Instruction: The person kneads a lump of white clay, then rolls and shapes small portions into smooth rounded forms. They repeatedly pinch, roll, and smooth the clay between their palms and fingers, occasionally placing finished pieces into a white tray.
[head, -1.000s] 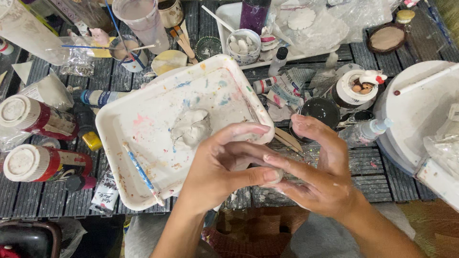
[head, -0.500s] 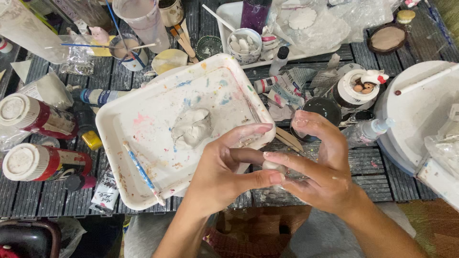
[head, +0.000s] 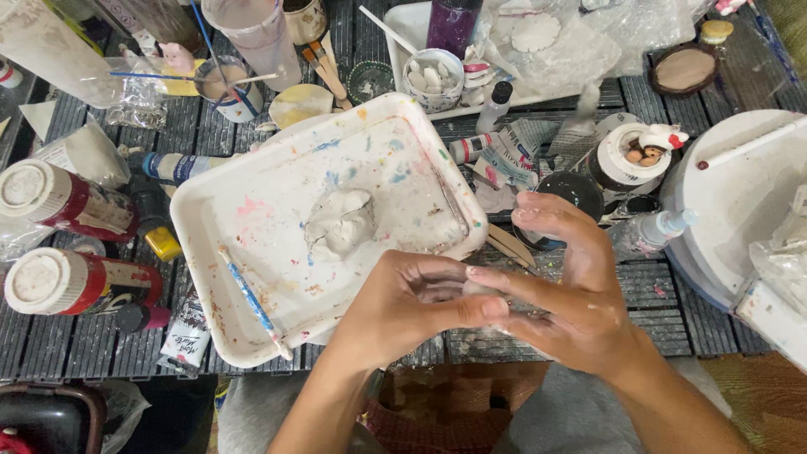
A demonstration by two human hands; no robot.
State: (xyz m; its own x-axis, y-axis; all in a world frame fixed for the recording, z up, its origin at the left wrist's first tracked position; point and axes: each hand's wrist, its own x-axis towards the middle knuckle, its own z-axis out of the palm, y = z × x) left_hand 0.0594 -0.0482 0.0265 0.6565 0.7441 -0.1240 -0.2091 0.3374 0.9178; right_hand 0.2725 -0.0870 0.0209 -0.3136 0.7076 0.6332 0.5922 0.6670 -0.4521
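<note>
My left hand (head: 403, 307) and my right hand (head: 572, 294) are pressed together just off the near right corner of a paint-stained white tray (head: 252, 219). Between their fingers sits a small piece of white clay (head: 481, 288), mostly hidden. A larger lump of white clay (head: 339, 223) lies in the middle of the tray. A blue-handled paintbrush (head: 252, 301) rests on the tray's near left side.
Two red jars with white lids (head: 50, 197) (head: 67, 282) lie at the left. Paint tubes, cups with brushes (head: 227, 88) and a bowl of white pieces (head: 433, 77) crowd the back. A large white round board (head: 740, 202) stands at the right, a small spray bottle (head: 647, 231) beside it.
Both hands have stayed in place, with the fingers shifting slightly around the small clay piece. Nothing else has moved.
</note>
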